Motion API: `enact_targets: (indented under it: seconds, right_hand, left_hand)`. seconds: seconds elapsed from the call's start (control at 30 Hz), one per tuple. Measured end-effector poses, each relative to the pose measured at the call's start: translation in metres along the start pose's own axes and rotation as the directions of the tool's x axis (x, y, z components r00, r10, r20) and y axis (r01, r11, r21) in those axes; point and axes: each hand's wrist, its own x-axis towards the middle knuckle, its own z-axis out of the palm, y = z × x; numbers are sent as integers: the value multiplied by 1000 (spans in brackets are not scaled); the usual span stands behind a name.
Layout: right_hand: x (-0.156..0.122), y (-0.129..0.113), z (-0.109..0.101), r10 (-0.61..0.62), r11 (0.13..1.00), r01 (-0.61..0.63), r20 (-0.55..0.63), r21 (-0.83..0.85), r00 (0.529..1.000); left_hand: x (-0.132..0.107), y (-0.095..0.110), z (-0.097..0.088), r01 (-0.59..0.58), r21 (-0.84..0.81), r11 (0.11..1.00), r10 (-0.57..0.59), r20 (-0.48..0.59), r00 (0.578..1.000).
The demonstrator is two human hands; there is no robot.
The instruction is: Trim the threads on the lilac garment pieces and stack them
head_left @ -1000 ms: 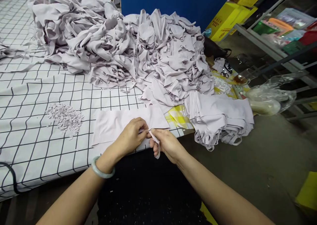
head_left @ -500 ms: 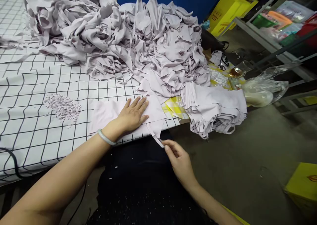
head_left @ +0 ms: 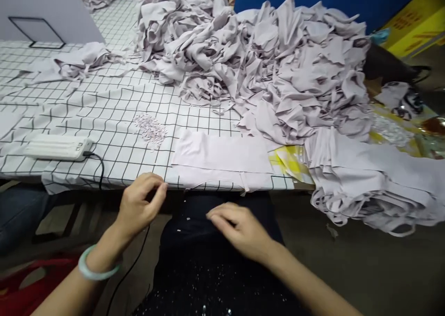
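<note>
A pale pink-grey fabric piece (head_left: 222, 151) lies flat along the table's front edge, with a short narrow strap (head_left: 245, 182) hanging from its lower side. My left hand (head_left: 139, 207), a pale bangle (head_left: 92, 265) on its wrist, is off the cloth near the table edge. Its thumb and index finger come together in a pinch; anything between them is too small to make out. Over the dark clothing on my lap, my right hand (head_left: 239, 228) has its fingers drawn together, and whatever they may hold is hidden. Neither hand touches the fabric piece.
A large heap of the same fabric (head_left: 264, 61) fills the table's back. Stacked strapped pieces (head_left: 375, 177) overhang the edge at right. Small fabric snippets (head_left: 150, 129) lie left of the flat piece. A white power bank (head_left: 59, 147) with a black cable (head_left: 100, 165) sits further left.
My left hand has lifted off the fabric piece and moved left, its fingers now pinched. My right hand has let go of the strap and drawn back. The view has swung left.
</note>
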Motion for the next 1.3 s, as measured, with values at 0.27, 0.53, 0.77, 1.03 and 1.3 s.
enact_targets:
  seconds: [0.27,0.53,0.77,1.03,1.3]
  right_hand:
    - [57,-11,81,247,827,-323,218,460,944]
    - [-20,-70,29,316,870,-359,177,339,932]
    - [40,-115,-37,118,733,-282,292,619,949]
    - [131,-95,-41,61,850,25,-145,526,987]
    - [103,-109,-19,85,763,-92,42,640,995]
  left_hand:
    - [-2,-19,36,-266,-225,937,305,165,938]
    - [-13,-27,45,-308,-180,934,339,175,924]
    - [-10,-24,48,-274,-197,941,303,136,943]
    - [-11,-24,44,-249,-199,948,278,134,951]
    - [19,2,24,138,-436,889,-118,73,990]
